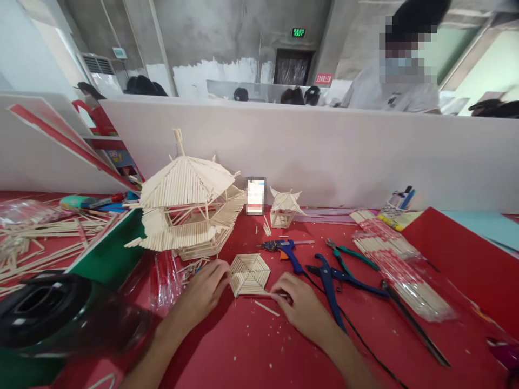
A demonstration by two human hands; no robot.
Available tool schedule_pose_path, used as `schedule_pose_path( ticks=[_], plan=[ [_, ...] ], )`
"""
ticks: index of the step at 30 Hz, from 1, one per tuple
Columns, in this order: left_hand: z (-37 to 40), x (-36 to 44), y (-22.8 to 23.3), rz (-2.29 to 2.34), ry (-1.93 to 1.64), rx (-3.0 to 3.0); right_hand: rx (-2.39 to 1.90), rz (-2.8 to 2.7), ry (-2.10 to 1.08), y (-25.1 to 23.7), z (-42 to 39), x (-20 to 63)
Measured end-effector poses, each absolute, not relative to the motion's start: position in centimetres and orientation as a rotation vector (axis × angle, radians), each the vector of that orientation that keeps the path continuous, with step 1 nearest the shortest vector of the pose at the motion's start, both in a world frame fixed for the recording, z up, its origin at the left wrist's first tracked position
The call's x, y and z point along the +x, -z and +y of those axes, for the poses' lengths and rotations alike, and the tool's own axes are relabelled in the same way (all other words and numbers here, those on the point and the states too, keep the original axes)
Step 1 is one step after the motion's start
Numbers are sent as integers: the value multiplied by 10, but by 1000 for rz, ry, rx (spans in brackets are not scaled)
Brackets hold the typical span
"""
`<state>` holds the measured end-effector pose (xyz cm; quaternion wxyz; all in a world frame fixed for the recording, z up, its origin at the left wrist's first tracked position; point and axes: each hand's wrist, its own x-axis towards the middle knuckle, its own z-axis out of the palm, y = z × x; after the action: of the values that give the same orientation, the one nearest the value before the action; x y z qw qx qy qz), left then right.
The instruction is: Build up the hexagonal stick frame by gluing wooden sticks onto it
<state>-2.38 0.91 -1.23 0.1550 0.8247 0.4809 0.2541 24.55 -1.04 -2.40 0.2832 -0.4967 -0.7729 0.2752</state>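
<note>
A flat hexagonal panel of wooden sticks lies on the red table in front of me. My left hand is at its left edge, fingers bent together on the rim. My right hand pinches a thin wooden stick along the panel's lower right edge. Just below lies a loose short stick. Behind my left hand stands a large pavilion model built of sticks, with a layered roof. A small pavilion model stands farther back on the right.
Right of the panel lie a blue glue gun, green-handled pliers, a blue-handled cutter and bagged sticks. A dark jug-like container stands front left. A lit phone leans against the white partition; a person is beyond it.
</note>
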Motion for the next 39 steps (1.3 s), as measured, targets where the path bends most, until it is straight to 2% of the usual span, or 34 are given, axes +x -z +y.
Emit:
schedule_pose_path(
  ticks=[12, 21, 29, 39],
  plan=[
    [10, -17, 29, 1377, -585, 2351, -1317, -2093, -800, 34, -7, 246],
    [10, -15, 29, 1397, -481, 2305, -1306, -2125, -713, 45, -3, 245],
    [9, -15, 27, 1396, -534, 2341, -1214, -2141, -634, 58, 0, 248],
    [12, -18, 37, 1434, -516, 2342, -1293, -2104, -739, 57, -1, 247]
  ],
)
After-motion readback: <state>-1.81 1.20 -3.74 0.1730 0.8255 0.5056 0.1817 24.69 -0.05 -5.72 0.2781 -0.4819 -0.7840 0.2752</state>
